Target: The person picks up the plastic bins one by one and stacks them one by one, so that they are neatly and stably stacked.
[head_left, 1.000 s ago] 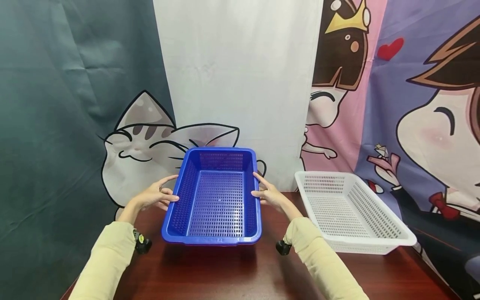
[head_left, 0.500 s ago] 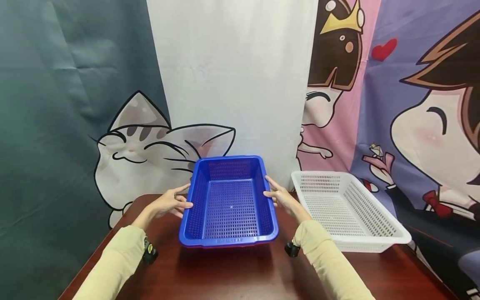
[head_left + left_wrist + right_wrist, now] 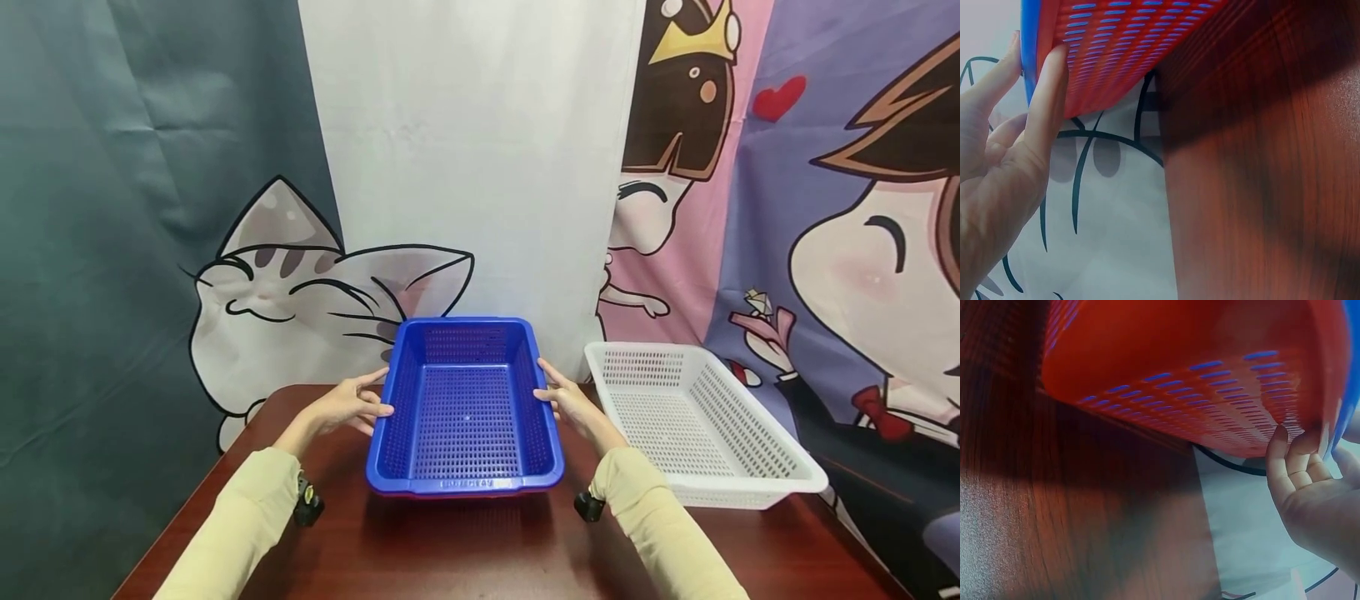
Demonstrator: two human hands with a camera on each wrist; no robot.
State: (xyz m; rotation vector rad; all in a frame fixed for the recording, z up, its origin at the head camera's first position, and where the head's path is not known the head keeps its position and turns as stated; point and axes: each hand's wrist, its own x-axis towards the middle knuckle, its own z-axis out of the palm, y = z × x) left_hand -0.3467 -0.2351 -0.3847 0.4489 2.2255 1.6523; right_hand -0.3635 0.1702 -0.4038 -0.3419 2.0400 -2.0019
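A blue perforated plastic basket (image 3: 467, 417) sits nested inside a red basket (image 3: 1094, 94), whose holes let the blue show through. From the head view only a thin red line shows under the blue front rim. My left hand (image 3: 347, 408) holds the left side of the stack, thumb at the blue rim and fingers against the outside. On the opposite side my right hand (image 3: 570, 406) grips the rims, its fingertips under the edge against the red wall (image 3: 1210, 394). The pair is close over the brown wooden table (image 3: 450, 550).
To the right stands a white perforated basket (image 3: 697, 417), near my right forearm. Behind the table hangs a cloth backdrop (image 3: 480, 167) with cartoon figures. The table's left edge (image 3: 195, 500) runs beside my left sleeve.
The nested baskets have shifted right in the head view and come slightly lower, both hands moving along with them. The white basket stays in its place.
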